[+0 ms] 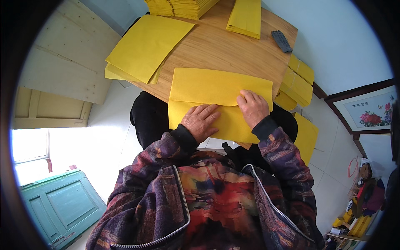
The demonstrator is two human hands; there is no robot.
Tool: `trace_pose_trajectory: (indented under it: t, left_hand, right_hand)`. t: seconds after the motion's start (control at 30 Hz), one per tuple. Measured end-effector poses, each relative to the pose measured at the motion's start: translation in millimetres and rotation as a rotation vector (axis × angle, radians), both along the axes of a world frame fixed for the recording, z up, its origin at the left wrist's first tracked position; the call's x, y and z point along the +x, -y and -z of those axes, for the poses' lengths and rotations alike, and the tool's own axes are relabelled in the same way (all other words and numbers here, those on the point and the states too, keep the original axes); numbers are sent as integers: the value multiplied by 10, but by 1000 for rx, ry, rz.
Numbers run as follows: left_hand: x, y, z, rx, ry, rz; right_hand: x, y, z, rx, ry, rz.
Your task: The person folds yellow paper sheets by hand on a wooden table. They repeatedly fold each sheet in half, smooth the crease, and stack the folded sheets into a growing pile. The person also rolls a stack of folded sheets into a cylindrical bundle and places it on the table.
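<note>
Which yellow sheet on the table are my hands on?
The folded yellow sheet nearest you, under your left hand and right hand; the flat sheets at left and the far stacks lie untouched.

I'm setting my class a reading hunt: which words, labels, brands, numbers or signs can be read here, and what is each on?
Framed picture: a short row of dark characters above the flowers, too small to quote reliably.
Teal panel: dark marks near its lower edge, too unclear to call writing.
Folded yellow sheet: no text visible.
Nothing else is readable.
</note>
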State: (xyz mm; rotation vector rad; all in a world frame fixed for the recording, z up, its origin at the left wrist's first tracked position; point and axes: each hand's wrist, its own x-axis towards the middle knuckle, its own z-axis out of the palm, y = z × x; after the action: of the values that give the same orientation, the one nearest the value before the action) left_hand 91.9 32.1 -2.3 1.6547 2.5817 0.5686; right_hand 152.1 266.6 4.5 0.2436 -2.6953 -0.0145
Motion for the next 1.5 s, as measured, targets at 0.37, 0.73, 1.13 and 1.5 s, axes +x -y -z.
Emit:
trace_pose_trajectory:
  t: [0.37, 0.73, 1.13, 1.5]
  left_hand:
    - [-98, -156, -303, 95, 75, 75]
    - [-469, -1151, 101, -131, 92, -134]
    - [-777, -290, 155, -243, -9, -509]
    - [-805, -340, 138, -383, -6, -529]
  right_hand:
    - [94, 12, -12, -14, 123, 17]
    - [242, 21, 13, -144, 263, 101]
    - [276, 7, -58, -276, 417, 106]
    - [-816, 792, 161, -489, 392, 195]
